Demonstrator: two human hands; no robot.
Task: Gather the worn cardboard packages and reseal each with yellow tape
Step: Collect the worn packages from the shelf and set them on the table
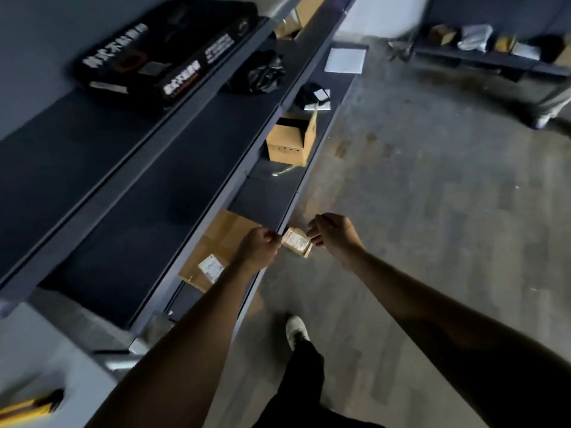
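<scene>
Far left, bottom corner: a yellow object [29, 406] lies on a pale surface, too blurred to say whether it is the tape. If it is, it sits well apart from both hands, and sealing will mean carrying the parcel back to it. Top shelf [92, 168]: a long black box [167, 50], not part of this job. Lowest shelf: a flat package [225, 239] with a white label lies under the left forearm, not yet gathered; risk of forgetting it once the hands are busy. Left hand [259, 248]: fingers curled, pinching the left edge of a small package [296, 244]. The package hangs in the air between the two hands, just off the front lip of the lowest shelf and over bare floor [432, 211]. Right hand [333, 239]: fingertips pinch the package's right end; how much of it they cover cannot be told. Main hazard: both grips are edge pinches on worn card, so a soft flap could tear or slip free and the package would drop to the concrete, or spill if a seam is open. Dim light and motion blur make the seams hard to judge. Further up the lowest shelf an open box [292, 140] stands with its flap raised; a one-handed lift could crush it.
</scene>
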